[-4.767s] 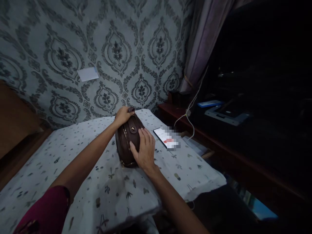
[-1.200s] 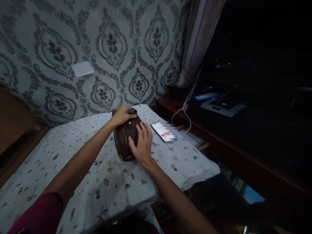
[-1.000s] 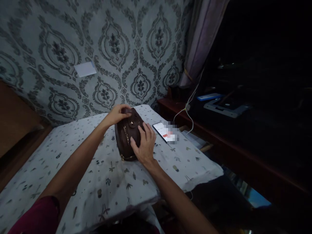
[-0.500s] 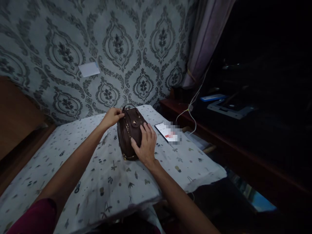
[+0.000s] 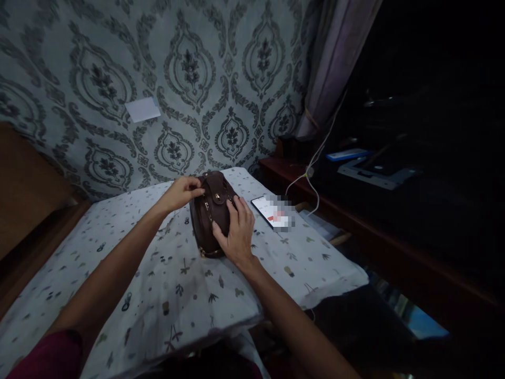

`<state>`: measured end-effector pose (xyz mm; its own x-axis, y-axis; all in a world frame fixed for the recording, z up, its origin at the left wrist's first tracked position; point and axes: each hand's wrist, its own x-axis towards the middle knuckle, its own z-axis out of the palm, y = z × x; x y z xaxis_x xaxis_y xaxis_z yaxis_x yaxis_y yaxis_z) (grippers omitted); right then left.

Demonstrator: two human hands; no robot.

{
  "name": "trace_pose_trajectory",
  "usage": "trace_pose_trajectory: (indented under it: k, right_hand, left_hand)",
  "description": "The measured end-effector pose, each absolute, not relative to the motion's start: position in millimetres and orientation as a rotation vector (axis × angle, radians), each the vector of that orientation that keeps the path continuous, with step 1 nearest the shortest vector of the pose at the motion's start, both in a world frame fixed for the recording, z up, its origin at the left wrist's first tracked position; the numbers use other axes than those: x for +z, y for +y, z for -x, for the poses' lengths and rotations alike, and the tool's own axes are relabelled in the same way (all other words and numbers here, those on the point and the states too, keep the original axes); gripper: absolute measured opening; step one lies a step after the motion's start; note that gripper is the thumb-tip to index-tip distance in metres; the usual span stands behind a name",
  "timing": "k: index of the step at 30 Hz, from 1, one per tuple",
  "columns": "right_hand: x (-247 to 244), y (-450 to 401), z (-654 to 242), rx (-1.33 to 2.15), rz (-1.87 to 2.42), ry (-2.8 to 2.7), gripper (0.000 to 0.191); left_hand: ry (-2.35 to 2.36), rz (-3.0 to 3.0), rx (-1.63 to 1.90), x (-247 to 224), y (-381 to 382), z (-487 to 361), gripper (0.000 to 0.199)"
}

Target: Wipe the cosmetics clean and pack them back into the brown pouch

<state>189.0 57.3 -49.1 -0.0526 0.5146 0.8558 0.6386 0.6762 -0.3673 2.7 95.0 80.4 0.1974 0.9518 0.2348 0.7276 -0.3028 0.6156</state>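
A dark brown handbag (image 5: 215, 223) with gold zippers and a gold clasp on its flap lies on a patterned white cloth. At the far left of the bag is my left hand (image 5: 182, 192), its thumb and fingers pinched together on the line of the left zipper (image 5: 207, 206). The small part between those fingertips is hidden. My right hand (image 5: 238, 231) lies across the bag's near right side, thumb on the top and fingers over the right edge, gripping it. Just right of that hand rests a lit phone (image 5: 268, 210), partly blurred out.
The white cloth (image 5: 158, 310) covers the table up to the wallpapered wall (image 5: 189, 68), where a white card (image 5: 142, 109) hangs. A white cable (image 5: 315, 158) drops at the right beside a dark reddish ledge (image 5: 335, 202). A brown wooden panel (image 5: 29, 189) stands at the left.
My left hand has shifted slightly right along the bag's far left edge. The bag's handle loop, upright at the far end before, no longer stands up. My right hand stays in place.
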Motion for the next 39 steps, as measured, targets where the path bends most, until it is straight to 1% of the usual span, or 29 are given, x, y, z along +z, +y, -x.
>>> trace_pose_trajectory:
  k: [2,5,6,9,11,13,16,22,25,30,35,39]
  right_hand:
    - [-48,57,-189,-0.112,0.941,-1.697,0.062]
    - [-48,57,-190,-0.084,0.96,-1.635,0.062]
    - [-49,57,-190,-0.082,0.967,-1.611,0.059]
    - [-51,57,-191,-0.09,0.962,-1.582,0.048]
    - [-52,57,-192,-0.094,0.95,-1.587,0.044]
    - [-53,57,-192,-0.092,0.946,-1.586,0.043]
    - [-53,56,-192,-0.072,0.946,-1.592,0.044]
    - [-54,55,-192,-0.042,0.953,-1.62,0.052]
    - [-54,56,-191,-0.065,0.948,-1.64,0.051]
    - [-55,58,-190,-0.097,0.924,-1.642,0.048]
    - [-56,58,-190,-0.08,0.936,-1.639,0.05]
    - [-56,59,-190,-0.07,0.946,-1.649,0.05]
  left_hand:
    - [1.578,-2.117,0.84,80,95,-5,0.024]
    - [1.564,-2.152,0.917,79,101,-13,0.014]
    - [1.547,-2.148,0.95,79,104,-17,0.016]
    - [1.498,-2.118,0.967,81,114,-32,0.032]
    - [1.501,-2.187,0.907,83,119,-41,0.032]
    - [1.557,-2.285,0.858,84,122,-49,0.026]
    - [1.709,-2.319,0.833,85,124,-59,0.02]
    - [1.806,-2.243,0.909,80,125,-67,0.025]
    - [1.813,-2.226,0.948,78,125,-68,0.025]
    - [1.715,-2.103,0.972,76,124,-68,0.024]
    - [1.585,-2.009,1.066,71,121,-70,0.022]
    - [1.469,-2.009,1.026,72,114,-72,0.021]
